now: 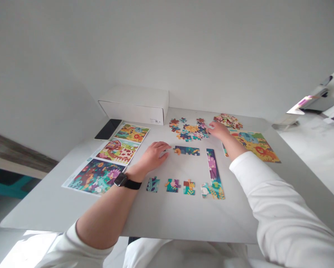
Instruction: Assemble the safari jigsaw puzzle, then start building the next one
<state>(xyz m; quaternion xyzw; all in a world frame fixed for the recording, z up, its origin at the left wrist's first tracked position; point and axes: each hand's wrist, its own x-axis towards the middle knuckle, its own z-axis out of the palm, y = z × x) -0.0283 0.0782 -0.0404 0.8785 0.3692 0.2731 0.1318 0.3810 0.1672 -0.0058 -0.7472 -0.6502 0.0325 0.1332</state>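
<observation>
My left hand [155, 155] rests on the table with fingers stretched and the thumb apart, holding nothing, just left of a joined strip of dark blue puzzle pieces [188, 150]. Over the right edge of a loose heap of puzzle pieces [191, 128] is my right hand [219, 131], its fingers slightly bent and apart; no piece shows between them. A joined column of purple pieces [212, 165] runs down to a green corner section [216, 190]. Separate pieces lie in a row to its left: a teal leafy one [153, 184], a pink-and-teal one [172, 185] and an orange-and-teal one [189, 187].
A picture sheet [105, 175] with three scenes lies at left, beside a black phone [109, 129]. Behind stands a white box [136, 106] near the wall. At right are a second heap of pieces [231, 121] and an assembled-looking animal picture [260, 147], partly under my right arm.
</observation>
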